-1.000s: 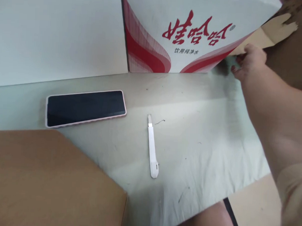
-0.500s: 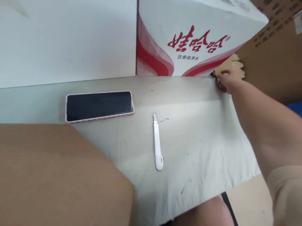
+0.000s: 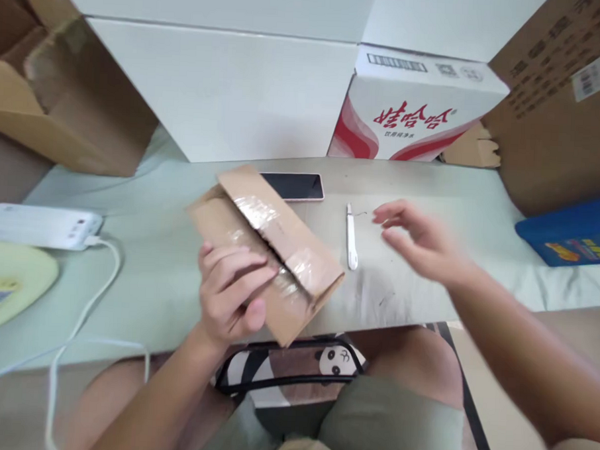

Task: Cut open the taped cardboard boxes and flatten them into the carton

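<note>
Holding the box (image 3: 279, 244) by one end only, the left grip (image 3: 230, 295) was clamped on it, tilted above the near edge of the counter (image 3: 154, 265); a slip could drop it to the lap. Right grip (image 3: 418, 240) hovered spread and empty just beside the cutter (image 3: 352, 237); a hasty grab risked the blade end. Phone (image 3: 294, 186) lay just behind the box.

The small brown cardboard box (image 3: 289, 244) carries strips of clear, shiny tape, and the slim plastic cutter (image 3: 352, 237) is plain white. The flat phone (image 3: 294, 185) has a black screen and a pink edge, while the big white carton (image 3: 409, 117) shows red waves and red characters. The table cloth (image 3: 145, 245) is pale green, and the flat package (image 3: 573, 230) is deep blue with a small orange mark.
</note>
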Demonstrator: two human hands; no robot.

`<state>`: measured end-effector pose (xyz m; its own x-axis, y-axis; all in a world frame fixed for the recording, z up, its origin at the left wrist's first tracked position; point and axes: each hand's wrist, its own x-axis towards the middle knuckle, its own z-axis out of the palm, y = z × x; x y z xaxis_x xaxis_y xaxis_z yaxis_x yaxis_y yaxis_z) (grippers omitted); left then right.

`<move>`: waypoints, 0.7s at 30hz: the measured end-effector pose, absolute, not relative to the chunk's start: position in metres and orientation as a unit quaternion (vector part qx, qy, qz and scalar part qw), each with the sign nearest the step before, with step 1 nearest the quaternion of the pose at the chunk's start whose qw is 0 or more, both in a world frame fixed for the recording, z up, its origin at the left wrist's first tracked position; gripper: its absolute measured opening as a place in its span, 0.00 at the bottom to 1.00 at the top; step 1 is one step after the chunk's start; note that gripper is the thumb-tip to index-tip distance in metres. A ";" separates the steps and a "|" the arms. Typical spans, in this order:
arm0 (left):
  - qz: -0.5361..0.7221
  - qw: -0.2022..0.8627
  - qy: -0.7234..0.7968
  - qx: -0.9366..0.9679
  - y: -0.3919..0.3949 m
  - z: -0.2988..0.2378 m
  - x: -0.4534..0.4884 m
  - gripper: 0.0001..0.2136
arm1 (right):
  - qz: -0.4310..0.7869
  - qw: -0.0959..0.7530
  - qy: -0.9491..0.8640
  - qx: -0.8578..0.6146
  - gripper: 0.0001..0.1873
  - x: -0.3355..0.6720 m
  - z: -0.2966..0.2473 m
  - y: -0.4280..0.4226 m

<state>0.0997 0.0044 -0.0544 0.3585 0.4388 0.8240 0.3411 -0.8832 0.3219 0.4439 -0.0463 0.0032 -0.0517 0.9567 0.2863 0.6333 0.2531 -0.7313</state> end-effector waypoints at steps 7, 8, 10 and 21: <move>0.539 0.041 0.239 0.807 0.000 -0.057 0.109 0.14 | 0.158 0.403 -0.715 -0.549 0.28 0.337 0.001 -0.076; 0.542 0.040 0.237 0.806 -0.001 -0.057 0.108 0.15 | 0.144 0.419 -0.693 -0.569 0.24 0.335 -0.001 -0.074; 0.545 0.039 0.242 0.802 -0.002 -0.057 0.107 0.16 | 0.102 0.449 -0.655 -0.600 0.09 0.334 -0.005 -0.071; 0.520 0.104 0.316 0.787 0.000 -0.032 0.110 0.22 | -0.106 0.570 -0.641 -0.503 0.18 0.322 -0.001 -0.076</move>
